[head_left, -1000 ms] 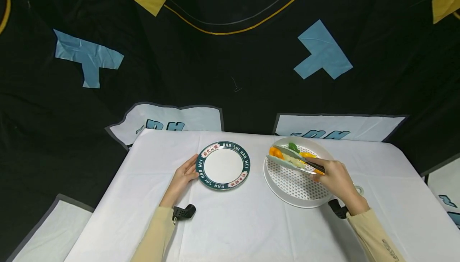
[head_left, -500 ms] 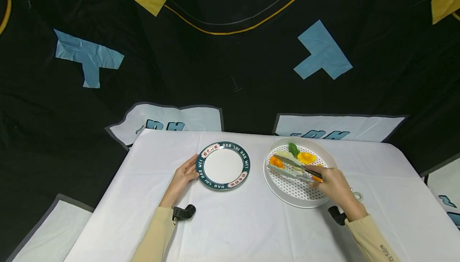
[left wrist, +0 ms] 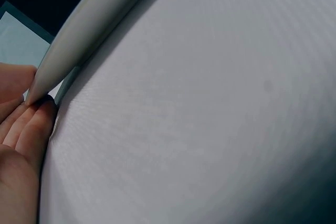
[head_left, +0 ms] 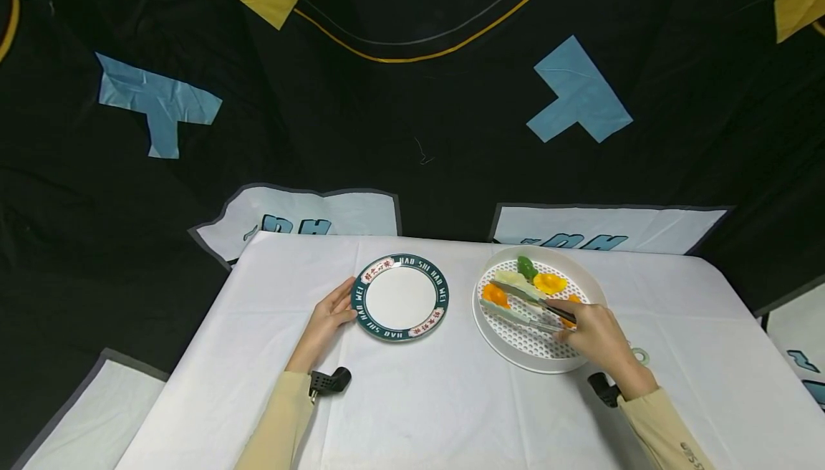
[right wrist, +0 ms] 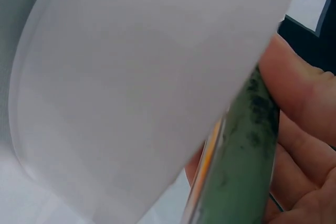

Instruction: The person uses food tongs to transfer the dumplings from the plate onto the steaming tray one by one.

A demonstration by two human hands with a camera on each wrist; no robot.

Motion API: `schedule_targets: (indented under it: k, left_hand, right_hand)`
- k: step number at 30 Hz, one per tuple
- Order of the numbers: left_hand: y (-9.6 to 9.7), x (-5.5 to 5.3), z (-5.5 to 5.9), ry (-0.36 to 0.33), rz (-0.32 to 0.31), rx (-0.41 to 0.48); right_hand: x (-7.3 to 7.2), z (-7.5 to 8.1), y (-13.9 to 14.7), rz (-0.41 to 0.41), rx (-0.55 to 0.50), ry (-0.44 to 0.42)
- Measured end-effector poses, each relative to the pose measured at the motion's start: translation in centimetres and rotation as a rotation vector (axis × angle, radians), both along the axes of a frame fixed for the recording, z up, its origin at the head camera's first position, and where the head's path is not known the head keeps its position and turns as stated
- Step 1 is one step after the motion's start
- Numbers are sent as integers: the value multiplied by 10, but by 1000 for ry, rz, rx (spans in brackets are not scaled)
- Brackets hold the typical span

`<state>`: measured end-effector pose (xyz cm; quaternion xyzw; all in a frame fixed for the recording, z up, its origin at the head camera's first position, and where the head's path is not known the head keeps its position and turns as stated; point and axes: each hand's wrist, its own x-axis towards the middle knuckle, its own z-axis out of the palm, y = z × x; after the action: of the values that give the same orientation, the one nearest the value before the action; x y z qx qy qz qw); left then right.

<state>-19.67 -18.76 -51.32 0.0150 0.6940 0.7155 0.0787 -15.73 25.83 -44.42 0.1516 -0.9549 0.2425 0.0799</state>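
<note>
My left hand (head_left: 325, 329) pinches the near-left rim of a white plate (head_left: 401, 296) with a green lettered border, thumb on top and fingers beneath. On the right, my right hand (head_left: 604, 341) grips tongs (head_left: 515, 291) with grey-green ends and a dark handle. Their two ends lie on either side of an orange piece (head_left: 495, 295) inside a white perforated basket (head_left: 515, 360); whether they touch it I cannot tell. Beyond them in the basket are a green piece (head_left: 526, 267), a yellow piece (head_left: 550, 284) and a pale piece (head_left: 515, 278). Another orange piece (head_left: 572, 300) is partly hidden by the hand.
White cloth (head_left: 412, 413) covers the table, and a dark curtain (head_left: 387, 133) hangs behind it. A pale ring (head_left: 640, 356) shows at the basket's right, beside the right wrist.
My right hand and the tongs have come slightly nearer to me, and the orange piece between the tong ends sits lower. The yellow piece shows more fully. My left hand and plate are still.
</note>
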Motion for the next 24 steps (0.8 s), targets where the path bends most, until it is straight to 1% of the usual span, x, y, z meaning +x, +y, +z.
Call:
schedule_targets:
  k: [4,8,16,24]
  left_hand:
    - [0,1,0,1,-4,1]
    - [0,1,1,1,1,-10]
    - [0,0,1,5,9,-49]
    - [1,-1,2,-4,11,-38]
  right_hand:
    - [2,2,0,-13,-23,-39]
    - [4,8,0,-33,-42,-45]
    - [6,19,-8,-48,-85,-9]
    - [6,25,-31,-35,-122,35]
